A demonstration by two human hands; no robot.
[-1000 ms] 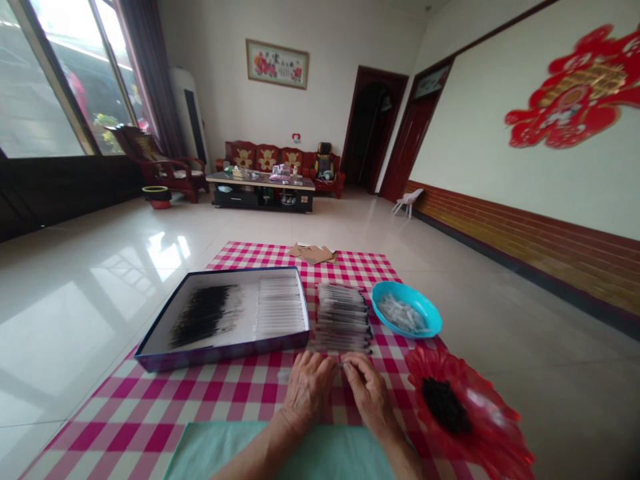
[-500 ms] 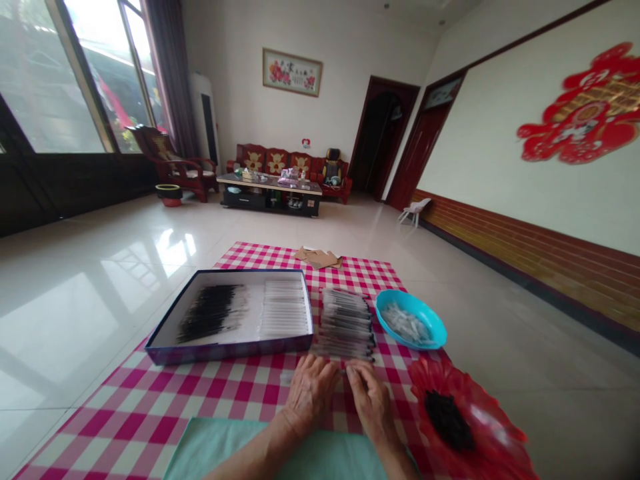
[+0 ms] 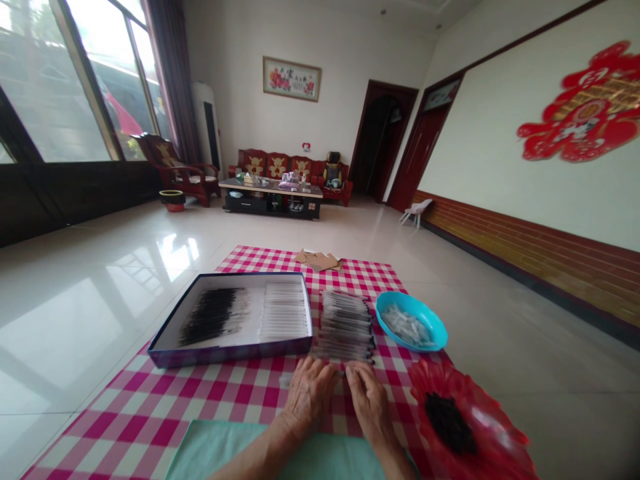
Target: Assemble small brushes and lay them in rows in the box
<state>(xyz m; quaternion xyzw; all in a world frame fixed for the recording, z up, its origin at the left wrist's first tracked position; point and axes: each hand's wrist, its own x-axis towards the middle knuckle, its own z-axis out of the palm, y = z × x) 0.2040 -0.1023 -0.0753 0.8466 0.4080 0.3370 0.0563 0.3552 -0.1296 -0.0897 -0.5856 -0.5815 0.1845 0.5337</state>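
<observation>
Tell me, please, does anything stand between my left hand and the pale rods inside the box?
Yes: the near wall of the box stands between your left hand and the pale rods. Above it, nothing visible blocks the way.

A slender pen, mostly hidden by the hands, lies crosswise, blurred translucent end leftward.

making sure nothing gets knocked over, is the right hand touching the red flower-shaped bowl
Apart: the head view shows a strip of checked tablecloth between the right hand and the red flower-shaped bowl.
</observation>
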